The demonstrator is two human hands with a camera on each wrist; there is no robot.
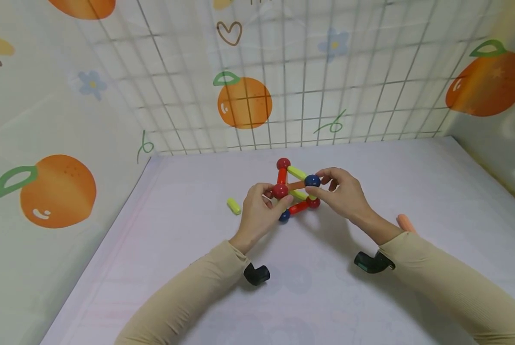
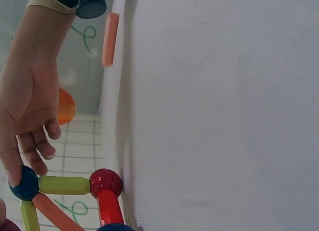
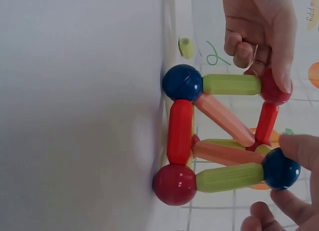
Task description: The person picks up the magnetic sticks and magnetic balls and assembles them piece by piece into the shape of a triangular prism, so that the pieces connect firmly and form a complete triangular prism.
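Note:
A frame of rods and balls, like a magnetic stick-and-ball toy, stands on the table between both hands. My left hand [image 1: 260, 211] pinches a red ball [image 1: 280, 191] at its upper left corner. On the other side, my right hand [image 1: 345, 194] holds a blue ball [image 1: 312, 181] between thumb and fingers. Yellow-green rods [image 3: 230, 85], red rods [image 3: 180, 132] and orange rods [image 3: 225, 120] link the balls. In the right wrist view, a lower blue ball [image 3: 183, 83] and a lower red ball [image 3: 175, 184] sit at the table. The left hand partly hides the frame in the head view.
A loose yellow-green rod [image 1: 234, 206] lies left of the left hand. A loose orange rod [image 1: 406, 223] lies beyond the right forearm, partly covered by it. Behind the table [image 1: 188, 191] hangs a printed sheet [image 1: 184, 96] over a wire grid.

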